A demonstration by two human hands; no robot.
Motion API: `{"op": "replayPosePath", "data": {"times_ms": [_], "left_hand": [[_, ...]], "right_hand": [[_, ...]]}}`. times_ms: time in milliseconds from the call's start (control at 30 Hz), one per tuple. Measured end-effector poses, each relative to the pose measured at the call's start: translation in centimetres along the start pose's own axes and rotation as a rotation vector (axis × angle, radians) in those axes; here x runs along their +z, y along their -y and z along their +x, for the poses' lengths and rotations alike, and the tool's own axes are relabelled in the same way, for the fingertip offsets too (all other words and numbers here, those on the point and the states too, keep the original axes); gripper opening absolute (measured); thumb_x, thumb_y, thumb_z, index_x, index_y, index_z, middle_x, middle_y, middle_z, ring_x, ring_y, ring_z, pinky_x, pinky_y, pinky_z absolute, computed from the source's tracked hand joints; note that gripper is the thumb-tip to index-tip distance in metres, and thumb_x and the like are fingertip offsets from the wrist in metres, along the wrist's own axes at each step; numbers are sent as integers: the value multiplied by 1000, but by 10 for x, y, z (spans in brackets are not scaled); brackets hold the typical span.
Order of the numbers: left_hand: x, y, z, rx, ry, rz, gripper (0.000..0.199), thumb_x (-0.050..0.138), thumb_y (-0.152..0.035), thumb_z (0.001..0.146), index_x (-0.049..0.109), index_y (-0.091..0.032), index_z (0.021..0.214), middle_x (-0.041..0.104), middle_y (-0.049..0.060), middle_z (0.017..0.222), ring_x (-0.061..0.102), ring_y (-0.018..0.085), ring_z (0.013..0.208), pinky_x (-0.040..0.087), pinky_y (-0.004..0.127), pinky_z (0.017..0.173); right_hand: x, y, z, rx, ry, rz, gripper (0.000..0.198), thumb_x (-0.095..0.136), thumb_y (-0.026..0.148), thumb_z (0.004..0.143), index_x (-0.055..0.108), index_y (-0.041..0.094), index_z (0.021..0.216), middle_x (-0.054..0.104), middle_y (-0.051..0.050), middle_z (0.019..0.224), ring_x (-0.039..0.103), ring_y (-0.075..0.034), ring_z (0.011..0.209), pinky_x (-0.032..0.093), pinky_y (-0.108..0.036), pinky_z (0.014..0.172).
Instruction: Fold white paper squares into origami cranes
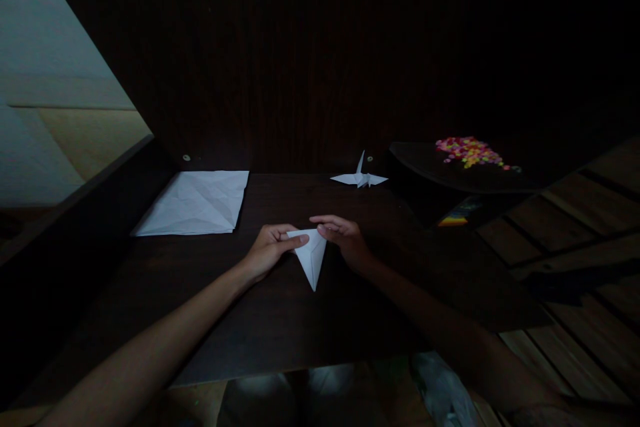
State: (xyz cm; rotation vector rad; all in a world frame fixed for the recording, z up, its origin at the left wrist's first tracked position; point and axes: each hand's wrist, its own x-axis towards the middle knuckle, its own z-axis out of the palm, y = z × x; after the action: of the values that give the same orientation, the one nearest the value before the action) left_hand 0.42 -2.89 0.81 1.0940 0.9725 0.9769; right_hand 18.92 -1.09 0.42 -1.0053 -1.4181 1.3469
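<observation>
Between my two hands is a piece of white folded paper [312,255], shaped like a kite with its long point toward me. My left hand [273,248] grips its upper left corner, thumb on top and fingers beneath. At the upper right corner, my right hand [345,239] pinches the edge with the thumb near the paper and the fingers behind it. Beyond them on the dark desk lies a finished white paper crane [360,178], wings spread. A stack of creased white paper sheets [200,203] rests at the far left.
A raised dark shelf [415,157] at the right bears a heap of small colourful pieces [470,151]. The dark wooden desk [260,333] has a back panel and a left side wall. A translucent plastic bag [443,387] is below the front edge, by a slatted wooden floor [590,213].
</observation>
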Motion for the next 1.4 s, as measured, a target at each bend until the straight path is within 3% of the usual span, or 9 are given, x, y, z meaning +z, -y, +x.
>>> {"op": "replayPosePath", "data": {"times_ms": [267,567,700,800,933,1100,1400], "left_hand": [[2,4,3,8,-19,-65,32,77,-42,68,71,-11,76,69,5,70,62,15,64,47,24,63],[6,-2,1,14,-18,-174,33,76,-41,68,72,-9,70,68,7,68,63,17,67,50,29,68],[6,0,2,71,-71,-131,31,76,-42,68,72,-11,71,68,3,67,61,15,65,49,26,65],[6,-1,1,72,-110,-51,31,77,-42,66,73,-12,73,68,2,65,59,13,60,46,23,60],[5,-4,-1,46,-110,61,34,78,-42,63,74,-12,80,69,3,65,58,13,58,44,23,56],[3,-2,-1,55,-131,194,30,79,-41,61,73,-13,70,67,1,59,55,12,52,40,22,53],[4,5,0,162,-182,155,24,78,-36,63,73,-14,71,69,2,67,58,13,60,41,22,58]], "right_hand": [[0,-3,3,67,-89,109,32,68,42,71,70,18,93,66,-1,68,54,-13,58,39,-23,53],[0,-3,4,85,-53,111,38,68,39,72,64,19,105,64,1,66,55,-12,57,38,-22,50],[1,-4,4,126,42,176,56,79,31,61,56,22,111,69,-2,84,64,-16,69,48,-25,57],[2,-5,4,114,74,199,63,83,25,55,54,21,110,68,-2,86,66,-17,74,52,-29,65],[2,-8,4,79,107,192,66,83,22,54,51,21,112,65,2,77,66,-15,69,53,-28,66],[2,-8,2,23,153,115,65,82,20,55,51,21,112,62,5,72,62,-11,61,49,-22,55],[2,-8,-1,-9,168,107,59,82,25,59,53,21,110,62,2,79,65,-13,70,51,-25,61]]}}
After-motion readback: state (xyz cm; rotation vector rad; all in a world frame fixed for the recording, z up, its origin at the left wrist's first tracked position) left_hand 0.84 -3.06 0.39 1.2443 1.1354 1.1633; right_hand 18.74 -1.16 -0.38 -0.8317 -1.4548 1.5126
